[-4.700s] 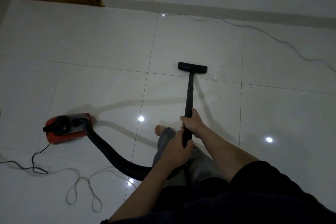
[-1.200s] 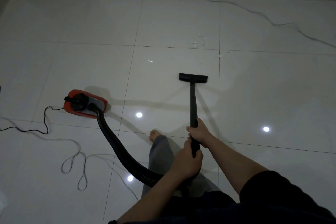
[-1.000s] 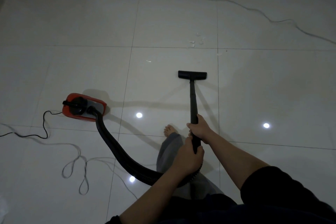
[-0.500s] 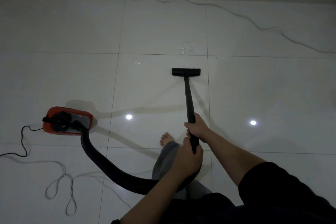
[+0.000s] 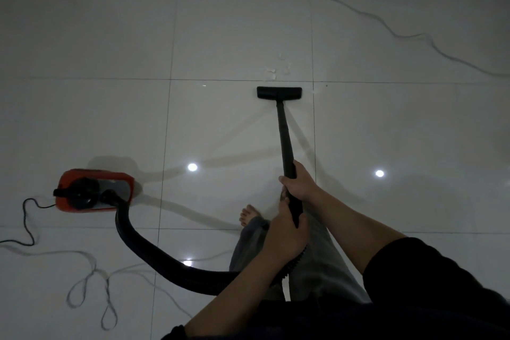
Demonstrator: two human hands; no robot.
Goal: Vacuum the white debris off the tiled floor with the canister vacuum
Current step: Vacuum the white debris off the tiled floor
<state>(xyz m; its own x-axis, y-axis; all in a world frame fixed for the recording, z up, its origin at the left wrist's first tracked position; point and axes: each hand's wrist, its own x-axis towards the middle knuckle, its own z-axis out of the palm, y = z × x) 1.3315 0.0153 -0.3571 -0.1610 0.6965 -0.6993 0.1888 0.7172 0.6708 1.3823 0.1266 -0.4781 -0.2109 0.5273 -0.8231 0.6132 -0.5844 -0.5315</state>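
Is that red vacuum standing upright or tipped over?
Upright: the red vacuum sits flat on the floor, its hose leaving from the top.

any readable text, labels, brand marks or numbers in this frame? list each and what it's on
None legible.
Red canister vacuum: no brand or label can be made out; the frame is too dim and the body too small.
Black floor nozzle and wand: plain, no markings show.
White tiled floor: only cables, light reflections and white debris.

Floor head (image 5: 279, 93) lies just before debris (image 5: 277, 70) (canister (image 5: 95, 190) far left, behind).
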